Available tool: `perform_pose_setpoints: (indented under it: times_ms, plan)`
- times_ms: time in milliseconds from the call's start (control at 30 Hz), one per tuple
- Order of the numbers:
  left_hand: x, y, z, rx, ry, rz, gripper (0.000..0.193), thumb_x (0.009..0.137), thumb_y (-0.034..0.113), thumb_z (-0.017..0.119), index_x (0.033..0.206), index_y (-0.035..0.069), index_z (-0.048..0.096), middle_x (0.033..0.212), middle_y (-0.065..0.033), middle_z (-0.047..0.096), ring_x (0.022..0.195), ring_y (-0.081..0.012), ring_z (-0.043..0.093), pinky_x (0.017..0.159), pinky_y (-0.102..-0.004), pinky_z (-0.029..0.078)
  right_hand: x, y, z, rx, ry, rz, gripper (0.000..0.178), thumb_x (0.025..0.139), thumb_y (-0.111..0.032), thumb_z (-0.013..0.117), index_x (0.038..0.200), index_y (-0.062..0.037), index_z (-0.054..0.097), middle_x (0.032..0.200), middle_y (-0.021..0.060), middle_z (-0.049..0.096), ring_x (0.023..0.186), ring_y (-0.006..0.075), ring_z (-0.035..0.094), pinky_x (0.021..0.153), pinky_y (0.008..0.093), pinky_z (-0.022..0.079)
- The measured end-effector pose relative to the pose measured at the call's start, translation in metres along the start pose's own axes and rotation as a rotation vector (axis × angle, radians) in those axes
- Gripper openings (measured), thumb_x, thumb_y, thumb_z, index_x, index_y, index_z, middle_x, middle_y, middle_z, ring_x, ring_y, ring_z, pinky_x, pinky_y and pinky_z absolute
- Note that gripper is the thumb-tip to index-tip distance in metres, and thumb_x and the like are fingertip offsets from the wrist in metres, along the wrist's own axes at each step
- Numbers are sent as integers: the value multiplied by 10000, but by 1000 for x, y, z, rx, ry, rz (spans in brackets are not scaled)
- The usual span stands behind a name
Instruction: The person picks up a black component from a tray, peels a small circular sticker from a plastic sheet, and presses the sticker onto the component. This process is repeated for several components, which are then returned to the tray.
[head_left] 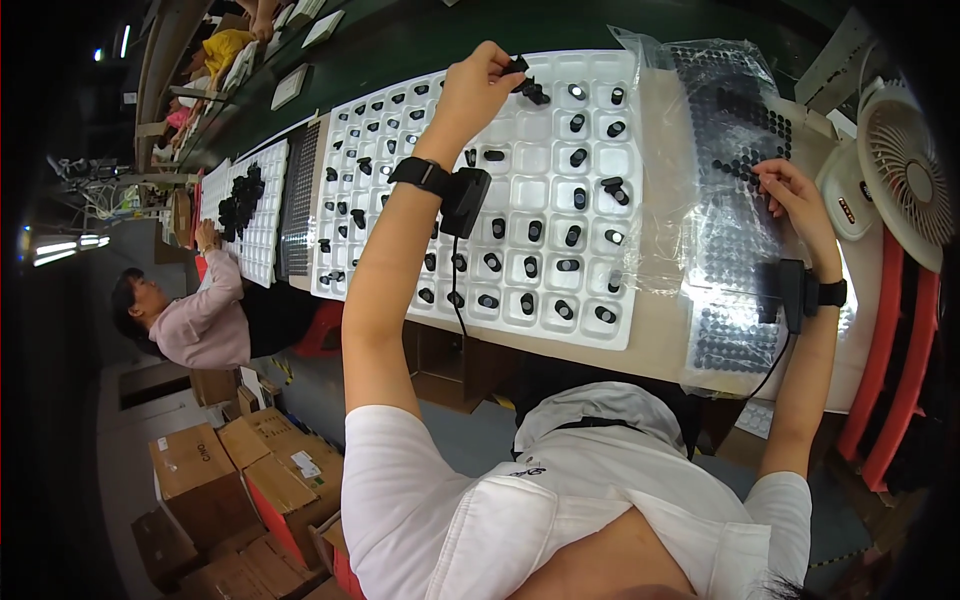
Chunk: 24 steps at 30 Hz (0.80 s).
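Head view: left hand (pixel 478 85) pinches a small black part (pixel 519 66) over the white compartment tray (pixel 540 130) on the worktop. Right hand (pixel 795 195) fingertips press the black pad sheet (pixel 735 120). Part looks light and rigid; grip its sides.

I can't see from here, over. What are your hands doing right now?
Left hand pinching a small black part above the white compartment tray. Right hand fingertips on the sheet of black pads in clear plastic. Nothing between them.
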<state>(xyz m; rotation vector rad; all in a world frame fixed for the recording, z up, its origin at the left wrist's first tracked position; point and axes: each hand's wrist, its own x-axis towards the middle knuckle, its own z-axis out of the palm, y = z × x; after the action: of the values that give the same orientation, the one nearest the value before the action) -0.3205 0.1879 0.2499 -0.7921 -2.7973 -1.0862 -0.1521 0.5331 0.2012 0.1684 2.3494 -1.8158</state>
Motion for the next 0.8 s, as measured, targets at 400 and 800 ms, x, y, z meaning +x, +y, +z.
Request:
perform_pose_setpoints:
  times_ms: [400,800]
  plan:
    - [-12,18,-19,-987,107,-191,164,781,98,508,879,-29,478,892,-116,555,782,-185,548,681,-286,471,-20,-27,-2,42,-222,208,200,802,-173,478,954,-47,512,694,-12,520,599,27,461,518,145,367]
    - [-81,38,3,-2668,33,-709,130,797,82,405,841,-38,428,713,-60,434,567,-124,455,535,-232,434,-23,-26,14,-372,80,-166,102,712,-51,559,799,2,560,676,19,549,584,67,482,537,189,396]
